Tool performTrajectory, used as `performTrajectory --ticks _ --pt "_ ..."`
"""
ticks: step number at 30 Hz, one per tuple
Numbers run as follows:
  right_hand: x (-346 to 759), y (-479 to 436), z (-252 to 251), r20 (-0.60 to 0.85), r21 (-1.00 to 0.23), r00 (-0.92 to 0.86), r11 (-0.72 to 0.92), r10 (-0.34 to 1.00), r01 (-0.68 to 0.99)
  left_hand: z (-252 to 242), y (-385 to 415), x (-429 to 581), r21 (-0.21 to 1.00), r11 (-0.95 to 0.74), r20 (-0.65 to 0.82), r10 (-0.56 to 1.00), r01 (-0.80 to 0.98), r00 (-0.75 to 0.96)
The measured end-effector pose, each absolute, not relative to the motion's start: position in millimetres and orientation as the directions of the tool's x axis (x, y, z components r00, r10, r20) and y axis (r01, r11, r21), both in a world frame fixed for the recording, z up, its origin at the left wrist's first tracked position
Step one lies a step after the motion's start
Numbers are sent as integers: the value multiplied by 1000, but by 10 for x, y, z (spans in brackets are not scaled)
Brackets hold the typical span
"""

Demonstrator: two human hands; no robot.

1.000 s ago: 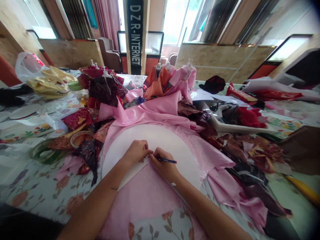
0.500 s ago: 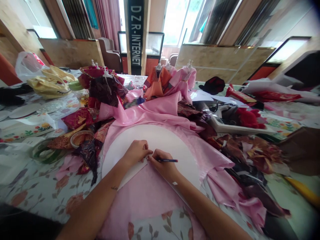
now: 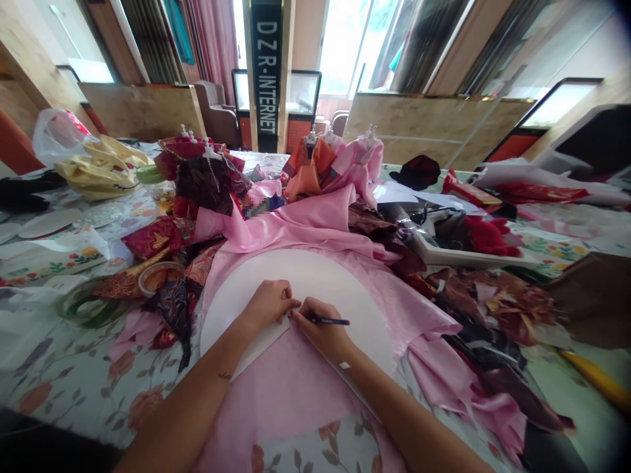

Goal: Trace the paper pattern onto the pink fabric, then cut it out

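Taking the middle of the white paper pattern (image 3: 340,279) as the clock's centre, its broad curve faces 12 o'clock and a wedge-shaped gap opens toward 6. It lies on pink satin fabric (image 3: 290,394), which shows through the gap and bunches in glossy folds at 12.

The 2 hands nearly meet at the point of the gap. The left hand (image 3: 270,303) rests on the pattern just toward 9 o'clock, fingers curled, thumb and fingertips bent down at the edge; whether they pinch the paper or merely press it, I cannot tell. The right hand (image 3: 323,320), just toward 3, has its fingers closed round a dark pen (image 3: 332,321), its barrel end pointing to 3 and its tip hidden.

The pattern should handle as light and fairly stiff, liable to crease at the narrow point; flat fingertips inside the edge look the safer hold, with lifting best done at the broad curve. The satin is probably soft and slippery and would shift under a sideways push, so spread pressure suits it better than a tug.

Around them, on the floral tablecloth (image 3: 83,371), a roll of tape (image 3: 86,307) lies at 9, dressed doll-sized forms (image 3: 309,164) stand near 12, and a white tray (image 3: 426,248) sits at 2.
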State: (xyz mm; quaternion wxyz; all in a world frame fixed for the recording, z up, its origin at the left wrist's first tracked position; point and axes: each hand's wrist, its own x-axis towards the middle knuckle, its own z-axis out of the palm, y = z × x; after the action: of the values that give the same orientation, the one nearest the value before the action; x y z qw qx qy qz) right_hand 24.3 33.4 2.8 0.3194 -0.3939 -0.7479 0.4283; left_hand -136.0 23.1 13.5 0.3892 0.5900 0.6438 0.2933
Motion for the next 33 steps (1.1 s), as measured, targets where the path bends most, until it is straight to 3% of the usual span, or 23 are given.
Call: performTrajectory --ticks 33 --pt "276 359 -26 146 -907 -480 311 865 284 141 219 -1368 813 90 -115 993 576 7"
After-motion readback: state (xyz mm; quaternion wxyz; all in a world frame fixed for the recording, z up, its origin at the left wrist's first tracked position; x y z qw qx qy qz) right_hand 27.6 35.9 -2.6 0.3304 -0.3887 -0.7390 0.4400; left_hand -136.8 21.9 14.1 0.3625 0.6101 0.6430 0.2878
